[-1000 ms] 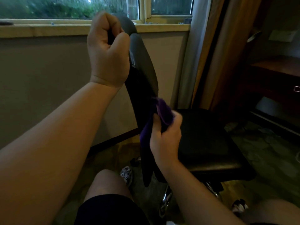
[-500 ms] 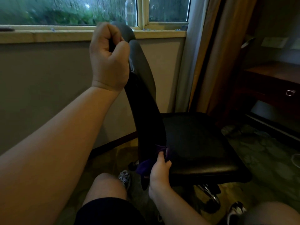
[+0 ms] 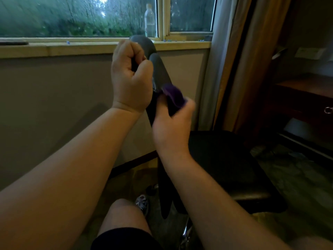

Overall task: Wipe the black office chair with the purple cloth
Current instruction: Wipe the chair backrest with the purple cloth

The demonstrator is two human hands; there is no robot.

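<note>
Both hands are on the black office chair (image 3: 225,159), seen edge-on below the window. The left hand (image 3: 131,78) has its grip clenched around the top of the backrest (image 3: 160,71). The right hand (image 3: 171,123), blurred, grasps the purple cloth (image 3: 173,95) and holds it against the backrest edge, just below the left hand. A clear bottle (image 3: 150,20) stands at the window.

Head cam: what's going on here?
A person is wiping the black office chair. The left hand grips the top of its backrest, steadying it. The right hand holds the purple cloth against the backrest's edge, just below the left hand, and is blurred with motion.
</note>
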